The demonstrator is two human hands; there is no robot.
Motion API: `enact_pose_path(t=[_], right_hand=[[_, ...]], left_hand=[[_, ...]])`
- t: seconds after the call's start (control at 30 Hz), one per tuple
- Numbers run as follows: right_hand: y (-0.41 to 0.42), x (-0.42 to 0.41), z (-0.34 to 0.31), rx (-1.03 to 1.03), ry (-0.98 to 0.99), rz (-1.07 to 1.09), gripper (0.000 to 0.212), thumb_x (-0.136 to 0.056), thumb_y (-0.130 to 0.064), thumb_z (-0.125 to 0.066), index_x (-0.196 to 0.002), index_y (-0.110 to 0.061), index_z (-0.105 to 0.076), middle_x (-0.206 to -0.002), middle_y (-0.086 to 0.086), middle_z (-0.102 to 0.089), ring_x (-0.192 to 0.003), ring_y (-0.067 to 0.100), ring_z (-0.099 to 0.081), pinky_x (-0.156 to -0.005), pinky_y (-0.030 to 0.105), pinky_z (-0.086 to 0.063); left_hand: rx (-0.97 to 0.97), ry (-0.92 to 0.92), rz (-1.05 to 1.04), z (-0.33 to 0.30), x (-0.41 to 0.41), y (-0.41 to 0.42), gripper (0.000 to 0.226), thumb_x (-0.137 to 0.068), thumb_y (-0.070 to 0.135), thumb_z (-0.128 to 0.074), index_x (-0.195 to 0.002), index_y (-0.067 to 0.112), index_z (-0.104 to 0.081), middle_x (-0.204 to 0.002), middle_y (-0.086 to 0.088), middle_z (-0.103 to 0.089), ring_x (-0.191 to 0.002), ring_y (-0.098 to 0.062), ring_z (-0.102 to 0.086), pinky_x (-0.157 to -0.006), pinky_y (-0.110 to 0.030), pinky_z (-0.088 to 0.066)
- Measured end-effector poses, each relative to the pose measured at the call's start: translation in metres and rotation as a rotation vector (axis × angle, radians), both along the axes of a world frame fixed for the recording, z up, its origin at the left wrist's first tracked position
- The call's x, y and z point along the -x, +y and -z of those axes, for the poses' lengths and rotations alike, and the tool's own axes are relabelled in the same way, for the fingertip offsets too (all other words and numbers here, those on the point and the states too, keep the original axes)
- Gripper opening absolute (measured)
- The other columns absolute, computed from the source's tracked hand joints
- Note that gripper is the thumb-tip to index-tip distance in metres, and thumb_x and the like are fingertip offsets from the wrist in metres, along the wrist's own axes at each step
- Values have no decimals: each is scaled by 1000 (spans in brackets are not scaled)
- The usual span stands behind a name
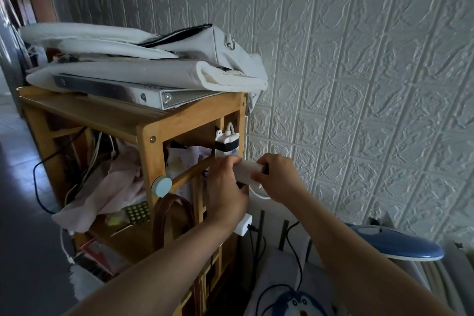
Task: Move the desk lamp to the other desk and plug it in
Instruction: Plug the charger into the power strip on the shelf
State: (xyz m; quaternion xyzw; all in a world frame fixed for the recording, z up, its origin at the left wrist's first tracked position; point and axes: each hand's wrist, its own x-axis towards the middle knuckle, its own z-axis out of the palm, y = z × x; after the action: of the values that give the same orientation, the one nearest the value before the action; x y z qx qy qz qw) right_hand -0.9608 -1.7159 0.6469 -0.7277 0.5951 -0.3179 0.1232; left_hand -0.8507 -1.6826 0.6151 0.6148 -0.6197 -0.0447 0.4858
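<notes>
Two bare forearms enter from the bottom edge and converge at the right side of a wooden shelf unit [154, 133]. The left hand [225, 187] and the right hand [278, 179] both close on a white power strip [247, 170] held between them, just beside the unit's rear right post. Left fingers [228, 161] wrap its near end; right fingers [264, 164] curl over its far end. Whether a plug is pinched in either hand cannot be told.

A white adapter [227, 140] with a black band sits directly above the hands, fixed to the same post. A second white adapter [243, 224] hangs below the left wrist, with a black cable [295, 259] running down from that area. A white cord [259, 195] loops under the right hand.

The desk lamp [395, 244], blue-headed with a white underside, lies low at the right, near the embossed white wall [359, 84], well apart from the hands. What it rests on is not clear.

On the unit's top, a white binder [115, 92] lies at the front edge under folded white fabric and a white zipped bag [205, 41] that overhangs the right corner. Pink cloth [107, 192] spills from the middle shelf. A brown strap [174, 213] and a round pale-blue knob [162, 187] stand at the front post, close to the left forearm. A penguin-print item [300, 303] lies at the bottom edge.
</notes>
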Motion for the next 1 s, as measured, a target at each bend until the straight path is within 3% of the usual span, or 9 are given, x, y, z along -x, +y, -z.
enact_pose_path(t=[0.1,0.23,0.37,0.5,0.6,0.77,1.0], right_hand=[[-3,-4,-1,25,18,-10,22,-80,-14,-66,-100,-6,-67,-98,15,-68,-78,21,-55,-66,27,-40],[-9,-8,0,11,4,-3,21,-78,-13,-65,-99,-8,-68,-98,15,-68,-86,27,-62,-68,30,-45],[-11,-5,0,33,-36,-28,16,-77,-13,-64,-91,-10,-71,-87,11,-70,-74,21,-60,-63,26,-43],[-10,4,4,-15,-109,-29,11,-71,-19,-74,-77,-9,-72,-73,9,-69,-64,15,-59,-53,22,-43],[-9,8,6,-21,-143,-1,20,-68,-27,-80,-71,-9,-71,-71,6,-70,-64,17,-63,-62,29,-52],[-10,6,5,-2,-115,23,13,-70,-24,-78,-75,-13,-73,-73,6,-72,-71,20,-68,-70,33,-56],[-13,0,1,-11,-99,32,13,-67,-19,-80,-75,-11,-74,-67,1,-68,-64,15,-65,-66,27,-54]], left_hand=[[49,-109,-25,-1,2,-1,51,-74,9,-72,-122,19,-55,-126,0,-57,-121,-16,-47,-84,-6,-14],[98,-188,-22,3,6,-4,52,-70,9,-74,-119,17,-58,-124,0,-57,-121,-19,-47,-83,-8,-10],[126,-280,-7,4,7,-9,48,-62,11,-79,-106,16,-61,-115,0,-61,-115,-22,-49,-85,-18,-22],[175,-427,7,3,4,-13,44,-53,14,-85,-92,18,-64,-99,1,-67,-100,-23,-59,-81,-24,-37],[200,-499,12,2,1,-15,44,-49,21,-87,-87,19,-64,-93,3,-67,-91,-23,-62,-77,-33,-48],[237,-631,-24,9,-2,-20,43,-56,20,-80,-94,24,-63,-101,4,-66,-93,-22,-61,-75,-36,-45],[245,-637,-45,12,-7,-25,44,-55,18,-79,-94,23,-58,-101,1,-65,-92,-23,-59,-77,-38,-45]])
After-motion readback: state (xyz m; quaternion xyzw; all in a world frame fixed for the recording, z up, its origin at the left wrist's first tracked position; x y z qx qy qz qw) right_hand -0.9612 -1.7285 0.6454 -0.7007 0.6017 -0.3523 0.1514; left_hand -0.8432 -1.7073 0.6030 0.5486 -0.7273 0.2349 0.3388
